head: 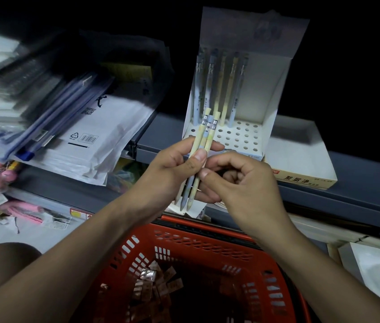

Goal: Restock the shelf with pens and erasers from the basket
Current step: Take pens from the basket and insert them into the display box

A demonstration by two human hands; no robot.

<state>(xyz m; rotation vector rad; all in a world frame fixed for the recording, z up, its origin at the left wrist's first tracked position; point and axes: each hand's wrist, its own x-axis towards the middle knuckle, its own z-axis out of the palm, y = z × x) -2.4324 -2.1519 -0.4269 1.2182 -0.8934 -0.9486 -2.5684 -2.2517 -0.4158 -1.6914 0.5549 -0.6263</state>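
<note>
- Dim shop aisle; grey metal shelf (161,134) is seen ahead, its back in darkness.
- Nearest: red plastic slatted basket (207,243), small wrapped erasers (151,283) scattered on its floor.
- Above the basket: three pastel pens with silver bands (204,145) are gripped by the left hand (172,169), thumb curled over them.
- Right hand (242,183): fingers curled, thumb and forefinger pinching the pens' lower shafts.
- Beyond, on the shelf: white cardboard display box with a perforated base (238,134), five pens standing upright at its back.
- Left: stacked plastic folders (86,141).
</note>
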